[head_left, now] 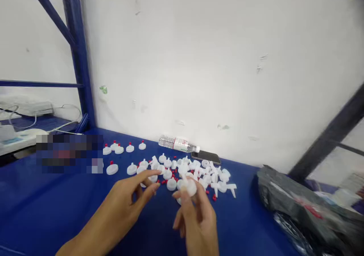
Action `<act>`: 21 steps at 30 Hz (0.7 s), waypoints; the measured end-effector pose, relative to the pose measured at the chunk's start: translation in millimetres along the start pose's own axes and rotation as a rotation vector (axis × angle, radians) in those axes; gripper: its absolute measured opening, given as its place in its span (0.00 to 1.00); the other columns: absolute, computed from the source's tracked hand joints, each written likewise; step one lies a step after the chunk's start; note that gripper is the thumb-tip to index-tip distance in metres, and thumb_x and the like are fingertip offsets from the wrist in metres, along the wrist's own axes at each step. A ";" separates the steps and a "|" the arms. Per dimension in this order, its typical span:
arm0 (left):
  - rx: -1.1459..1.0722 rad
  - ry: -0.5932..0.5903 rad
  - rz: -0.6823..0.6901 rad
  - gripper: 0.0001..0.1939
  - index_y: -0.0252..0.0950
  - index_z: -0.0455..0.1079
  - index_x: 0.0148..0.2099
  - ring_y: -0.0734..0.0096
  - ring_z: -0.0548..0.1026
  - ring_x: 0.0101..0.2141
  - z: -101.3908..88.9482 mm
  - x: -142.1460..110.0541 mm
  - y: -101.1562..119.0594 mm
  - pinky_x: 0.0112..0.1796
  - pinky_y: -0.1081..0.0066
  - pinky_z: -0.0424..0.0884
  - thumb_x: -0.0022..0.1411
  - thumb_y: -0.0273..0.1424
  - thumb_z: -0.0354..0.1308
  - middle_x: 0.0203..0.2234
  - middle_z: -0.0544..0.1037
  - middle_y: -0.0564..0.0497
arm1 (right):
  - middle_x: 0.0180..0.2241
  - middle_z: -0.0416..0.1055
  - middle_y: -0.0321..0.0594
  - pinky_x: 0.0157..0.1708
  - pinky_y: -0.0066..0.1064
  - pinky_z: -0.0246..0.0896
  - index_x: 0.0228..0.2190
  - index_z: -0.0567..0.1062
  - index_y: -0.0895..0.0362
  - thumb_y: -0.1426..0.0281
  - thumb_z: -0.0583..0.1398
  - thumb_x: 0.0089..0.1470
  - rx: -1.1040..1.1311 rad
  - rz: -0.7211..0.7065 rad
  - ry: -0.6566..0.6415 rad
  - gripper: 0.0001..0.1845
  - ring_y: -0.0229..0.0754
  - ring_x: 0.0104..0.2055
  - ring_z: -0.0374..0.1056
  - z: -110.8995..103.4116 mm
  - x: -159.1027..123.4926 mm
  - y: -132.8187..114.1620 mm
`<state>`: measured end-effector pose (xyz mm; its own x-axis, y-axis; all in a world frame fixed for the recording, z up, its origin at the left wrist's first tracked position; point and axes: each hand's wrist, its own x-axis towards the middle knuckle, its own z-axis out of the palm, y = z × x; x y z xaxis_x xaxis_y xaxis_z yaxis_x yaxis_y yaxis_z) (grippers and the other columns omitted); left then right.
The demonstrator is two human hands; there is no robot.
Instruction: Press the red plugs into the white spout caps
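My right hand (196,218) is closed around a white plastic spout cap (191,188), round with a narrow stem, held above the blue tabletop (74,214). To its left, my left hand (131,195) has thumb and index finger apart, with nothing visible between them. Both hands are at the near edge of a loose pile of white spout caps (171,184). Small red tips (214,198) lie scattered among them. Left of the pile stand several white caps with red tips on top, one of them a nearer cap (112,169).
A clear plastic bottle (179,144) lies by the wall, beside a dark phone (206,157). At the right edge sits a grey bag (295,210). A blue metal post (82,55) rises at the left, near a white power strip (25,138) with cables. Part of the left side is pixelated.
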<state>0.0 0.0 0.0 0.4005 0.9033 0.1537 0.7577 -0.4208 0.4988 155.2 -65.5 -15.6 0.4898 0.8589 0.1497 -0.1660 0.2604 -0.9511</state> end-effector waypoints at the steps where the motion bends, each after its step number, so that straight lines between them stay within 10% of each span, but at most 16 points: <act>1: 0.067 -0.028 -0.004 0.26 0.42 0.66 0.69 0.59 0.82 0.36 9.2 2.6 -6.9 0.42 0.61 0.76 0.77 0.42 0.41 0.39 0.84 0.49 | 0.31 0.78 0.40 0.13 0.22 0.55 0.48 0.77 0.60 0.44 0.67 0.54 0.008 -0.004 0.016 0.34 0.31 0.15 0.60 -1.4 0.7 -0.4; 8: 0.253 -0.117 0.000 0.28 0.35 0.59 0.73 0.38 0.81 0.49 45.5 14.4 -30.3 0.48 0.43 0.75 0.75 0.32 0.43 0.49 0.82 0.35 | 0.30 0.77 0.39 0.12 0.20 0.50 0.46 0.78 0.58 0.43 0.68 0.53 0.079 0.025 0.007 0.33 0.30 0.16 0.59 -4.7 3.2 -0.7; 21: 0.249 -0.120 0.072 0.17 0.45 0.77 0.56 0.53 0.83 0.46 32.6 13.3 -18.6 0.43 0.63 0.76 0.74 0.31 0.50 0.44 0.84 0.46 | 0.30 0.75 0.39 0.14 0.19 0.47 0.44 0.78 0.58 0.42 0.67 0.53 0.059 0.042 -0.021 0.33 0.28 0.16 0.58 -2.8 1.9 0.3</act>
<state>8.1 17.1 -35.0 0.5047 0.8603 0.0718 0.8224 -0.5044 0.2631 158.5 -65.0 -16.4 0.4638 0.8782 0.1165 -0.2364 0.2494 -0.9391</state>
